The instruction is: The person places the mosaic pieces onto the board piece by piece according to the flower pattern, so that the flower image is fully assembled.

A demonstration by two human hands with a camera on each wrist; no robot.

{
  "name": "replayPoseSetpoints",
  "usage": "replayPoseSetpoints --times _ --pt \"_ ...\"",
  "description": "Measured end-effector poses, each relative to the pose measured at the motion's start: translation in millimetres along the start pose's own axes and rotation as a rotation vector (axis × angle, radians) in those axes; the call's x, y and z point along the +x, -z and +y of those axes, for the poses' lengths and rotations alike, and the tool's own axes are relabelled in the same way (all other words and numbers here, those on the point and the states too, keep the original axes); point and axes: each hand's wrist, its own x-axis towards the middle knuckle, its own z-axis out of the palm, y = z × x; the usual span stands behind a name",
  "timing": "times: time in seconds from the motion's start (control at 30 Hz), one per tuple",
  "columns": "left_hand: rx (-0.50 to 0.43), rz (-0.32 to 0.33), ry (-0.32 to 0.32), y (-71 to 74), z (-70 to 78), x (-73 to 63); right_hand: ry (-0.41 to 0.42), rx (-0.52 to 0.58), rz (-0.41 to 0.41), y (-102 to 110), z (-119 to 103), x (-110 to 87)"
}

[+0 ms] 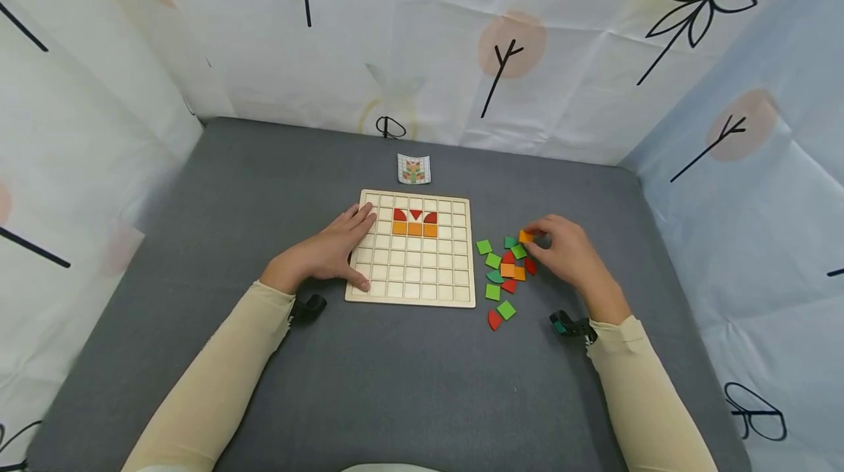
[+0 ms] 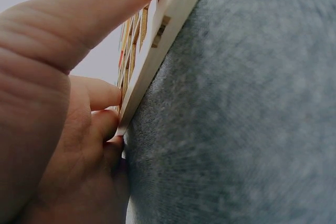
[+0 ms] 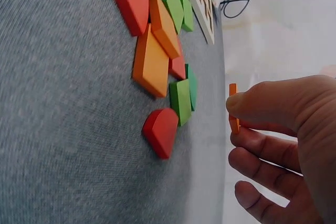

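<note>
My left hand (image 1: 335, 243) rests on the left edge of a wooden grid board (image 1: 412, 296), fingers spread along its rim and thumb near the front corner. Three red tiles (image 1: 416, 215) sit in one row of the board, a triangle between two curved pieces. Right below them is a row of three orange square tiles (image 1: 415, 229). Beside the loose pieces, my right hand (image 1: 560, 248) pinches an orange tile (image 3: 233, 108) between thumb and index finger. In the right wrist view it is held edge-on, above the grey surface.
Several loose tiles lie right of the board: green squares (image 1: 492, 292), orange squares (image 1: 507, 270), red pieces (image 1: 494, 319) and dark green pieces (image 1: 494, 277). A small pattern card (image 1: 414, 169) lies behind the board. A printed curtain (image 1: 422, 39) hangs behind the grey table (image 1: 422, 377).
</note>
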Motion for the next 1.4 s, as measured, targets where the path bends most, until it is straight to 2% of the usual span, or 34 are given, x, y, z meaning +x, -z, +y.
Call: replayPoseSetpoints --times 0.5,0.77,1.4 --pt "-0.011 -0.001 0.013 0.7 1.2 -2.4 -0.013 0.000 -0.024 -3 -25 12.7" --pt "-0.010 0.000 0.020 0.3 0.2 -2.1 0.052 0.007 -0.011 -5 -38 18.1" --pt "-0.017 0.004 0.012 -0.9 1.8 -1.1 0.141 0.025 0.006 -11 -68 26.3"
